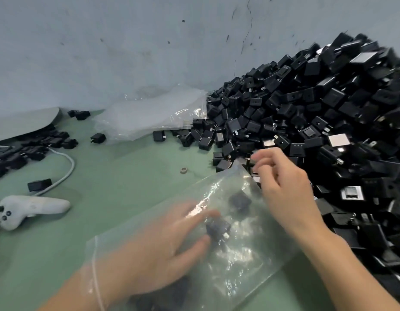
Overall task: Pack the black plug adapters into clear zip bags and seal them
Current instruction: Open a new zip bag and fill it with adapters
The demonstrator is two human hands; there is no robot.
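Note:
A clear zip bag (246, 250) lies on the green table (131, 176) in front of me, with its zip strip across my left wrist. My left hand (163, 239) is inside the bag, blurred, its fingers stretched out. The fingertips touch a black plug adapter (217, 227) there. A second adapter (239, 202) lies deeper in the bag. More dark adapters show near my left wrist. My right hand (284, 187) has curled fingers and pinches the bag's far corner at the foot of the big pile of black adapters (318, 122).
A stack of empty clear bags (154, 115) lies against the wall behind. Loose adapters (37, 144) lie at the left, beside a white controller (30, 209) and its cable (66, 167). A small ring (183, 170) sits mid-table.

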